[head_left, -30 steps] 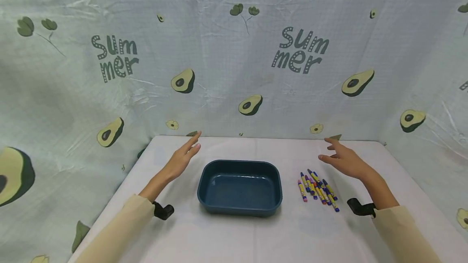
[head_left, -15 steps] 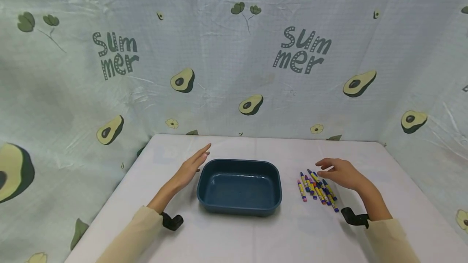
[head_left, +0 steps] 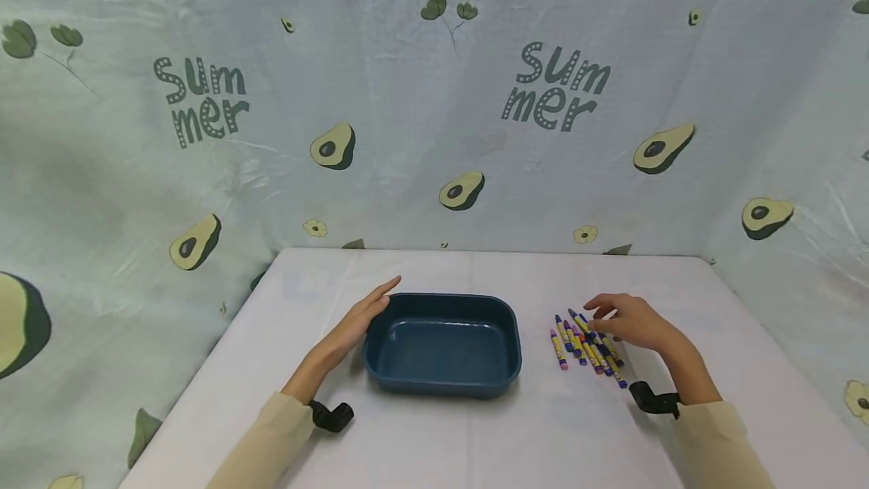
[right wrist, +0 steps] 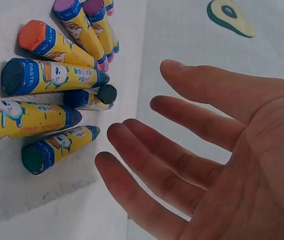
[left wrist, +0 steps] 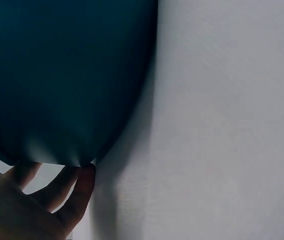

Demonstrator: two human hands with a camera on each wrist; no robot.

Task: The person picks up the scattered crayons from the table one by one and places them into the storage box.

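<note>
A dark blue rectangular tray (head_left: 441, 388) stands in the middle of the white table in the head view. At its left end my left hand (head_left: 349, 330) lies with fairly straight fingers, and in the left wrist view the fingertips (left wrist: 86, 175) touch the tray's outer wall (left wrist: 57, 110). To the right of the tray lies a loose pile of oil pastels (head_left: 589, 349) in yellow and blue wrappers. Just above the pile's far right side hovers my right hand (head_left: 638, 321), fingers relaxed and spread. The right wrist view shows a gap between those fingers and the pastels (right wrist: 57, 76).
A white cloth covers the table (head_left: 475, 444). Behind and beside it hangs a pale curtain (head_left: 400, 96) printed with avocados and lettering. Each wrist bears a black camera mount, one of them the left mount (head_left: 333, 417).
My left hand has come down and right, to the tray's left end. My right hand has lowered toward the oil pastels. Tray and pile stay in place.
</note>
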